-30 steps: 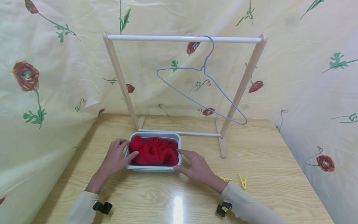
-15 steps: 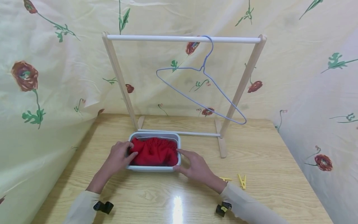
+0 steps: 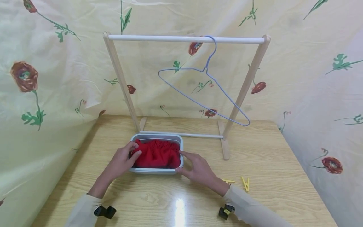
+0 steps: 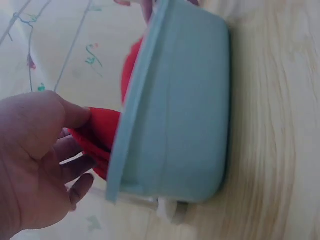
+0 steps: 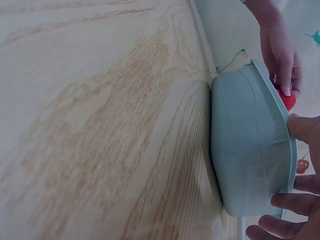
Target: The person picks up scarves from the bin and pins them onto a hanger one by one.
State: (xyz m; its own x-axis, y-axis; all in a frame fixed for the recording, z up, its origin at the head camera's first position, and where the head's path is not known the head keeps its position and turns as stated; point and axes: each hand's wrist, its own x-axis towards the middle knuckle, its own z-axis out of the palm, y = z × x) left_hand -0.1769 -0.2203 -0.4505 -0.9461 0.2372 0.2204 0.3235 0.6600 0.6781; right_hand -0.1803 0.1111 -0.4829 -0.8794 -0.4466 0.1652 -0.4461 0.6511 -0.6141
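A crumpled red cloth point(image 3: 158, 154) with what looks like a fringe lies in a pale blue-grey plastic tub point(image 3: 158, 171). My left hand point(image 3: 122, 160) is at the tub's left end and pinches the cloth's edge between thumb and fingers. In the left wrist view, the pinched part of the cloth point(image 4: 102, 131) rises just above the tub's rim. My right hand point(image 3: 198, 168) rests against the tub's right side. Its thumb touches the rim and its fingers are spread along the outer wall, as the right wrist view shows.
Behind the tub stands a wooden rack point(image 3: 248, 85) with a white top bar point(image 3: 158, 38). A blue wire hanger point(image 3: 195, 101) hangs from the bar. Two yellow clothespins, one plainly visible clothespin point(image 3: 246, 184), lie on the wooden table point(image 3: 266, 170) near the right forearm.
My left hand has moved from the tub's left rim slightly inward and now pinches the cloth. The cloth's left end has shifted right. The right hand has stayed in place.
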